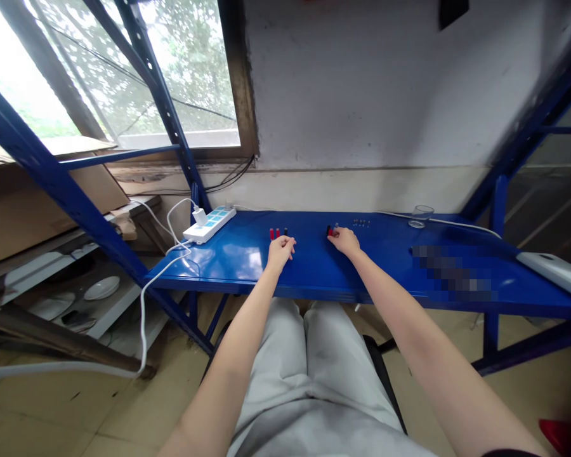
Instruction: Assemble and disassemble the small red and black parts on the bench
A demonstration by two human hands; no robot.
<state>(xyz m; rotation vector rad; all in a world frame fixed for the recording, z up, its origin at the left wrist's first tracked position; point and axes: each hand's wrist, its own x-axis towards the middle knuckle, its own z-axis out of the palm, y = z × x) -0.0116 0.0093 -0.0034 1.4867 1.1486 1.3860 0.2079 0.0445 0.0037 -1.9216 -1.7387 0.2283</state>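
Note:
On the blue table, my left hand hovers low with its fingers curled together; whether anything small is between them is hidden. Just beyond it stand two small red cylinders and a small black cylinder, in a short row. Farther right, my right hand is closed in a pinch on a small red cylinder. A black piece is right by those fingertips. Several tiny metallic pieces lie in rows behind my right hand.
A white power strip with a plug and cable sits at the table's left end. Toward the right are a clear glass, a blurred-out dark object and a white device. Blue metal posts flank the table; a wall rises behind.

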